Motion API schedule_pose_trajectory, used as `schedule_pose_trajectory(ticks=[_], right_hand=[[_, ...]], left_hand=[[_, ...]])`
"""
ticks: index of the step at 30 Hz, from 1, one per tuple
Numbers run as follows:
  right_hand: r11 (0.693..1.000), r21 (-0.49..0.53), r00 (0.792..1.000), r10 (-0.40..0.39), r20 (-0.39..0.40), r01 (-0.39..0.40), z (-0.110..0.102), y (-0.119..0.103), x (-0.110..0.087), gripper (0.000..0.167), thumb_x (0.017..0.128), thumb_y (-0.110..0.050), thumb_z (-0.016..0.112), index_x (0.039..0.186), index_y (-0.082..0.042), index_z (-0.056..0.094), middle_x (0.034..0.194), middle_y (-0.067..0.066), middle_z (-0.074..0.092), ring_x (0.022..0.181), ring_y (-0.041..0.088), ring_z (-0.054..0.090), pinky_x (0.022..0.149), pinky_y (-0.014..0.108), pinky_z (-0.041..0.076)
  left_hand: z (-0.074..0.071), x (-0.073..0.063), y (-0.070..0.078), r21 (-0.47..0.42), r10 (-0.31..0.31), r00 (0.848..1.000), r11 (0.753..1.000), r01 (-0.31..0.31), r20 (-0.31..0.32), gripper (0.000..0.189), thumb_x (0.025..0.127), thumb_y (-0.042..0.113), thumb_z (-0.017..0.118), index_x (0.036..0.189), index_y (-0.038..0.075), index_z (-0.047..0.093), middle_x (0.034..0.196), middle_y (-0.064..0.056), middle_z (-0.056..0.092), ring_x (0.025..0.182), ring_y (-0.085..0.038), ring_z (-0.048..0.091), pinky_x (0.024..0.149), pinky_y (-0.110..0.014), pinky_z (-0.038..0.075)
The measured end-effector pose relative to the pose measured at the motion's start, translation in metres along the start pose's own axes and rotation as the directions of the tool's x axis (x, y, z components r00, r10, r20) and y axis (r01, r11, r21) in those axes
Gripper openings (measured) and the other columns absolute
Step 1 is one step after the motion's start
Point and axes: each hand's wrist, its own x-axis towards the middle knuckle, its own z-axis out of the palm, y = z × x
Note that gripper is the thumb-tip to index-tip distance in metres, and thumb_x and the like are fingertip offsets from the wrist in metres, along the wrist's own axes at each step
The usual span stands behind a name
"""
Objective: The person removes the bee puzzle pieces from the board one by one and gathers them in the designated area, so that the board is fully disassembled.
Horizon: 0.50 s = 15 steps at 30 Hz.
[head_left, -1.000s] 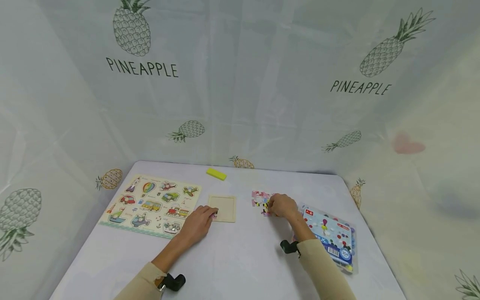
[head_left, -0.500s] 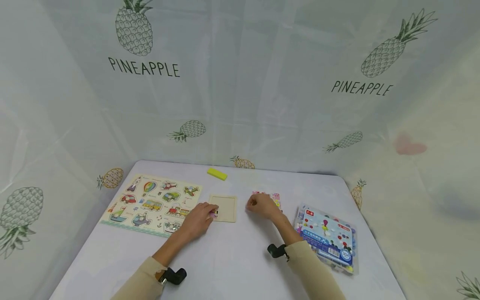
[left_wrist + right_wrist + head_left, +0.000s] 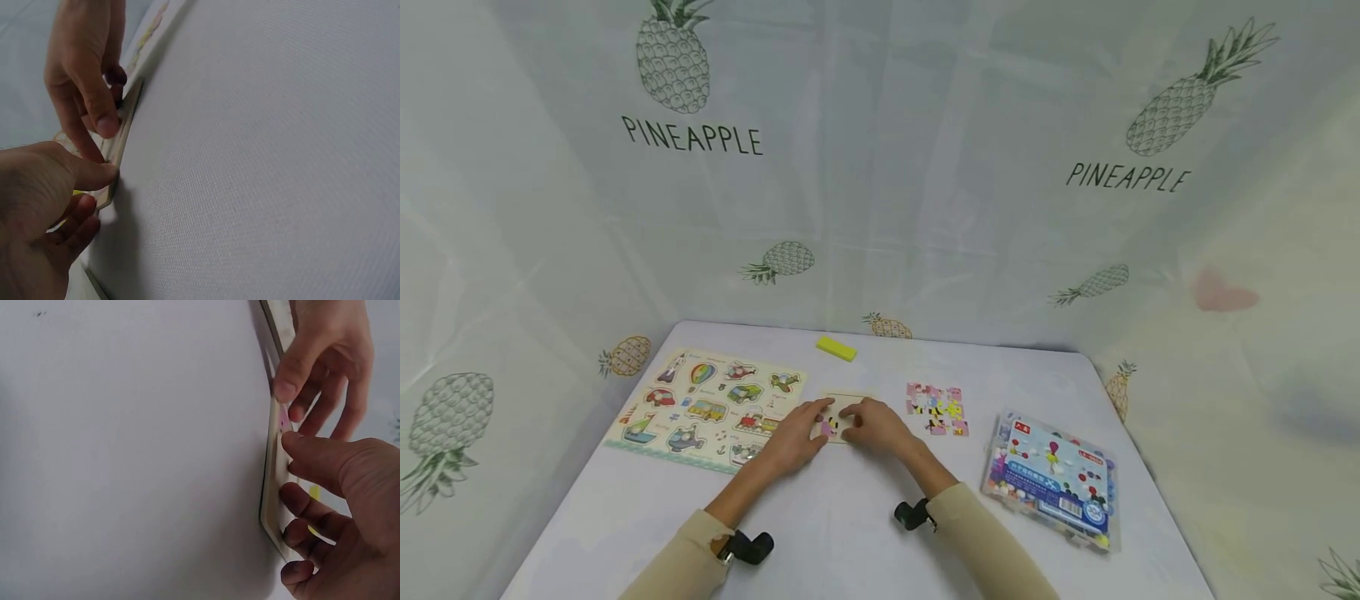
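Note:
In the head view my left hand (image 3: 792, 437) lies at the left side of a small square wooden puzzle tray (image 3: 852, 394). Its thumb and fingers grip the tray's edge near a corner, as the left wrist view shows. A pink, yellow and black patch of jigsaw puzzle (image 3: 829, 427) lies in the tray's left part, between both hands. My right hand (image 3: 882, 427) reaches over the tray from the right, thumb and index finger at the tray. Whether a puzzle piece is between them is hidden. In the right wrist view a pink bit (image 3: 284, 417) shows beside the left thumb.
More pink and yellow puzzle pieces (image 3: 936, 407) lie together right of the tray. A vehicle picture board (image 3: 700, 392) lies at the left, and a yellow block (image 3: 836, 348) behind. A clear plastic box (image 3: 1052, 479) of coloured balls stands at the right.
My right hand has moved left from the group of puzzle pieces to the tray, uncovering the group. The left hand stays at the tray, thumb and index finger now wider apart.

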Motion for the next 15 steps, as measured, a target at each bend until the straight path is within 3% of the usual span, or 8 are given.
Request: schedule_pose_trajectory(ticks=[5, 15], right_hand=[[1.0, 0.018, 1.0, -0.015, 0.012, 0.015, 0.0048, -0.0038, 0.0012, 0.034, 0.091, -0.023, 0.075, 0.124, -0.014, 0.072, 0.074, -0.007, 0.06, 0.068, 0.007, 0.05, 0.06, 0.023, 0.041], [0.999, 0.049, 1.0, 0.002, 0.009, -0.003, 0.0073, -0.0065, 0.0022, 0.03, 0.094, -0.024, 0.073, 0.123, -0.016, 0.072, 0.083, -0.007, 0.062, 0.073, 0.008, 0.053, 0.064, 0.024, 0.045]], left_hand=[[0.0012, 0.0017, -0.0011, -0.04, -0.001, 1.0, 0.999, 0.002, 0.013, 0.068, 0.086, 0.007, 0.079, 0.147, 0.007, 0.048, 0.124, -0.009, 0.063, 0.102, -0.02, 0.059, 0.088, -0.042, 0.048], [-0.003, 0.0028, 0.0, -0.063, -0.013, 1.0, 0.998, 0.015, 0.026, 0.066, 0.086, 0.007, 0.079, 0.145, 0.004, 0.05, 0.123, -0.012, 0.064, 0.101, -0.023, 0.06, 0.089, -0.043, 0.048]])
